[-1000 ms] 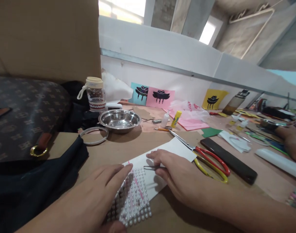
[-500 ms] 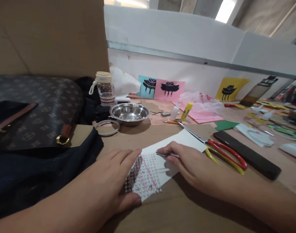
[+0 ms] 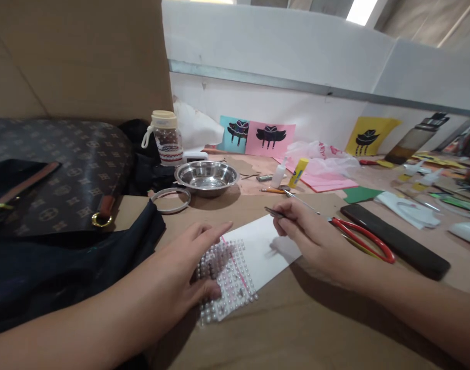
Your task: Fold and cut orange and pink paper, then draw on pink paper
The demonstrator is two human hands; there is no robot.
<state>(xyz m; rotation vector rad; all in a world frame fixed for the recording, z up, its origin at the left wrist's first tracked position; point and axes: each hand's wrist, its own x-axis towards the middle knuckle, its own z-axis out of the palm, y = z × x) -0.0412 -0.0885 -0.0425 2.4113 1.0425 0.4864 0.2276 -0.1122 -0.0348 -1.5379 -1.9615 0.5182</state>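
A clear sheet of stick-on pearls [image 3: 235, 280] with a pink line across it lies over the left part of a white sheet of paper [image 3: 254, 239]. My left hand [image 3: 188, 267] rests at the left edge of the pearl sheet, index finger stretched out and thumb apart from it over the pearls. Above the right part of the paper, my right hand [image 3: 307, 239] pinches a pair of dark metal tweezers [image 3: 274, 211], tips pointing left. Whether a pearl sits in the tips is too small to tell. Beside that hand lie red-handled scissors [image 3: 368, 239], partly hidden behind it.
A steel bowl [image 3: 207, 177], a white ring [image 3: 170, 201] and a patterned bottle [image 3: 165, 139] stand at the back left. Glue stick [image 3: 298, 172], small glue bottle [image 3: 279, 173] and pencil [image 3: 272, 190] lie behind. A dark case [image 3: 394, 240] is on the right, a brown bag [image 3: 57, 174] on the left.
My right hand has lifted away from the pearl sheet, up and to the right, with the tweezers. My left fingers have opened a little, and more of the sheet's lower left corner shows.
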